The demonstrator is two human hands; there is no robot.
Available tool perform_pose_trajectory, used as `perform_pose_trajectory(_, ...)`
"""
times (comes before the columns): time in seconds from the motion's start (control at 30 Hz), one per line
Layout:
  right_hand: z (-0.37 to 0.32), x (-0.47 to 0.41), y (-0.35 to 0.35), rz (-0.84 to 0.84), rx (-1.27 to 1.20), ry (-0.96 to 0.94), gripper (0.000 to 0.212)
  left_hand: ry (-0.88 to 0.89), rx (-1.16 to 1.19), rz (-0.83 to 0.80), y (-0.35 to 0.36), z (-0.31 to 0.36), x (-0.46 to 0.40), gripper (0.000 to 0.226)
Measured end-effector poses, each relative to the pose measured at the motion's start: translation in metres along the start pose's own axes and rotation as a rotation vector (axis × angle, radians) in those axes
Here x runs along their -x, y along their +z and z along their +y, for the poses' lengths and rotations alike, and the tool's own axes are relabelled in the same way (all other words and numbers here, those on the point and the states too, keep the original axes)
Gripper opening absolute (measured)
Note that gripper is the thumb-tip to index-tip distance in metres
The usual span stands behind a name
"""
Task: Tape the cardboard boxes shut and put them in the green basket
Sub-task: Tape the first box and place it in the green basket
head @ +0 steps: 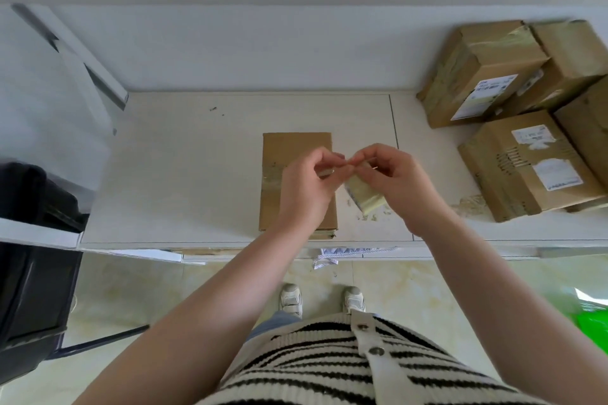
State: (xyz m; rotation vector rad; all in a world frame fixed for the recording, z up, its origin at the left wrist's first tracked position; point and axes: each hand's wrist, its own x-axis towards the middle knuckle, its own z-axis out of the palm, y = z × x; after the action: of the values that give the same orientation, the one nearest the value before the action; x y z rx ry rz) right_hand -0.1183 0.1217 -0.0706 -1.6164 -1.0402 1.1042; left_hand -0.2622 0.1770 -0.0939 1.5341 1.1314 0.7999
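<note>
Frame centre: my left hand (307, 181) and right hand (391, 179) pinch tape (365, 196) over box (297, 148). Tape thin, limp, sticky: I'd grip edges only. Box light, stiff.

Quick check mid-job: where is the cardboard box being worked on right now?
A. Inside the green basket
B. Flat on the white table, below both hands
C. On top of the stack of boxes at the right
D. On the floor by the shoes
B: the cardboard box lies flat on the white table, with the left hand and right hand pinching tape above it.
</note>
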Motion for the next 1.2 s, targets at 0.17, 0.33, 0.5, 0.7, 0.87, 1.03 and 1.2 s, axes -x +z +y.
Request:
perform_pose_trajectory(0.17,-0.007,0.003,0.012,-0.07,-0.01,-0.067,0.023,-0.12,0.127,0.042,-0.02,0.017,-0.008,0.018)
perform_pose_trajectory(0.33,-0.002,-0.003,0.016,-0.003,0.017,-0.079,0.021,-0.011,0.065,-0.013,-0.031,0.026,0.005,0.02)
perform_pose_trajectory(0.5,-0.002,0.007,0.026,-0.013,-0.222,-0.047,0.02,-0.078,0.121,-0.052,-0.041,0.027,0.005,0.015)
perform_pose_trajectory(0.7,-0.003,0.01,0.031,0.012,-0.351,0.099,0.019,0.012,0.012,-0.012,-0.037,0.029,0.006,0.014)
perform_pose_trajectory(0.87,0.003,0.016,0.031,-0.03,-0.46,0.172,0.018,0.031,-0.027,0.019,-0.04,0.029,0.007,0.041)
perform_pose_trajectory(1.03,0.0,0.015,0.032,0.007,-0.398,0.142,0.017,0.064,-0.05,-0.027,-0.039,0.028,0.01,0.016)
perform_pose_trajectory(1.2,-0.005,0.013,0.032,0.055,-0.272,0.065,0.018,0.002,-0.045,-0.002,-0.038,0.023,0.013,0.002)
